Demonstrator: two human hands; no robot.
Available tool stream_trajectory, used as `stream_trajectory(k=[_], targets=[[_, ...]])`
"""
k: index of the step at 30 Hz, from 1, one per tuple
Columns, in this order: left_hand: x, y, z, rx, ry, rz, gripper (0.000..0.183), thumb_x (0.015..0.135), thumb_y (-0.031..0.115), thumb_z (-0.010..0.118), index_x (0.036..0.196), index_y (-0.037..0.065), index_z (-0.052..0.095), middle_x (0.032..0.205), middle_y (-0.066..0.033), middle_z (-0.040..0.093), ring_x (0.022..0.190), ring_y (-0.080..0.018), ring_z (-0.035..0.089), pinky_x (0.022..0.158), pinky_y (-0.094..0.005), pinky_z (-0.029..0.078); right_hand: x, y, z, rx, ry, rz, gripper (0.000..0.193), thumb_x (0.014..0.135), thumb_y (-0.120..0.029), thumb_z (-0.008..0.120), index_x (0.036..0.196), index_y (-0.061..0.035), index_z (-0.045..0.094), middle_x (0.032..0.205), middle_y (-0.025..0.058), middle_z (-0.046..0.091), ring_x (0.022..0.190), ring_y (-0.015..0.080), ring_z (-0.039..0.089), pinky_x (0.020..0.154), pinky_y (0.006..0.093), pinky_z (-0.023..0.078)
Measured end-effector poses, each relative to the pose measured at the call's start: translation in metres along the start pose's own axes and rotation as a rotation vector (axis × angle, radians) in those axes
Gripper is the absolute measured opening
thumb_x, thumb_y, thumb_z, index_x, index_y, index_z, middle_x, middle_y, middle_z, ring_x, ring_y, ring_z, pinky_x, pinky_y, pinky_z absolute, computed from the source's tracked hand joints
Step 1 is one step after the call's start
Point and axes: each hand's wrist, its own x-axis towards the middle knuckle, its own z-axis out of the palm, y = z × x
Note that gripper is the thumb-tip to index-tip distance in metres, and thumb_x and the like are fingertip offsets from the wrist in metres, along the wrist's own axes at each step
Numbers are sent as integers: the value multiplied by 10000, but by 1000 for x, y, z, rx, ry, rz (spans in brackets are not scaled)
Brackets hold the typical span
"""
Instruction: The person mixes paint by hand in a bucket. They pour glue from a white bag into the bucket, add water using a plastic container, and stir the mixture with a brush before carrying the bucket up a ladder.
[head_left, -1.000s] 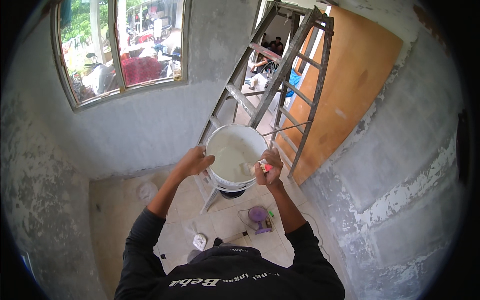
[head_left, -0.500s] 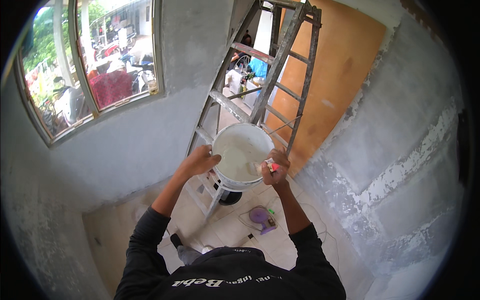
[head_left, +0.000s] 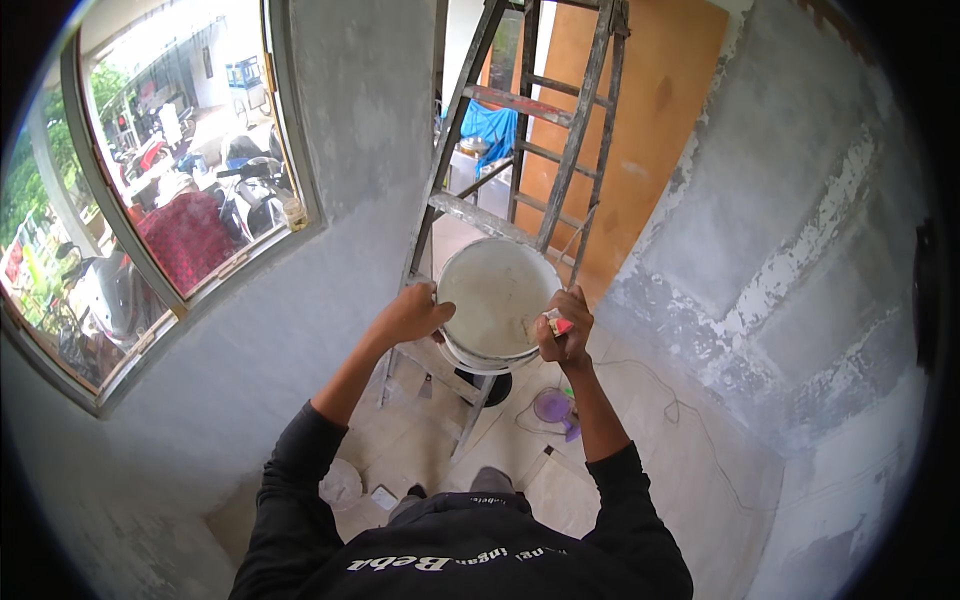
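A white bucket of pale, thick paint is held between my hands, in front of the stepladder. My left hand is closed on its left rim, thumb over the edge. On the opposite rim my right hand is closed too, gripping a paintbrush with some red on it against the bucket. The brush's tip points in over the paint; my fingers hide much of its handle. The stepladder, wooden-looking and paint-splashed, rises just beyond the bucket, which covers its lower steps.
On the tiled floor sit a black container, a small purple fan with a trailing cord, and a whitish tub. A window is at left; an orange-brown door panel stands behind the ladder. Patchy grey wall borders the right.
The view has shifted, so the window sits lower and farther left. The bucket and both hands appear slightly farther right, with both grips kept. The brush shows less of its tip.
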Motion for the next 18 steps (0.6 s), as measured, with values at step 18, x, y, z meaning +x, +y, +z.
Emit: stream_trajectory(k=[18], targets=[[36, 13, -75, 31, -161, 70, 328, 773, 123, 493, 973, -136, 517, 835, -192, 637, 639, -248, 674, 603, -316, 558, 33, -10, 36, -154, 81, -8, 110, 642, -63, 560, 603, -24, 464, 555, 75, 445, 495, 223, 397, 554, 329, 282]])
